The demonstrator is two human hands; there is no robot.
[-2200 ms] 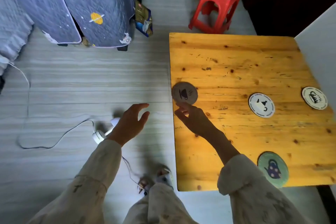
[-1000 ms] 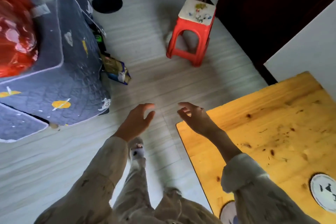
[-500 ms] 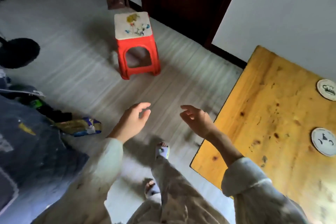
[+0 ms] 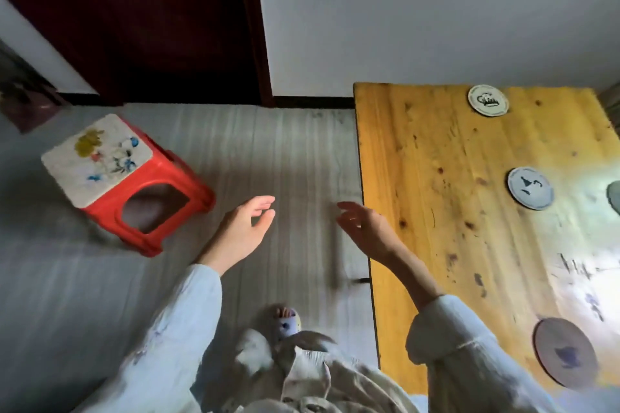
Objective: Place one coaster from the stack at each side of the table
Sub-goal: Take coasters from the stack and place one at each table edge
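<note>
The yellow wooden table [image 4: 436, 211] fills the right side of the head view. On it lie a white coaster with a dark print [image 4: 488, 100] near the far edge by the wall, a white coaster with black marks [image 4: 530, 188] in the middle, and a grey-brown coaster with a cup picture [image 4: 565, 352] near the close edge. A sliver of a greenish coaster [image 4: 614, 196] shows at the right border. My left hand [image 4: 245, 231] hovers over the floor, fingers apart, holding nothing. My right hand [image 4: 365, 228] hangs at the table's left edge, also spread with nothing in it.
A red plastic stool [image 4: 124, 184] with a flowered white top stands on the grey floor to the left. A dark red door [image 4: 141, 17] and a white wall [image 4: 436, 10] rise behind. My foot in a slipper [image 4: 285, 320] shows below.
I have walked around the table, so the view has swung: the stool is now at the left and the wall is ahead. Both hands stayed spread with nothing in them.
</note>
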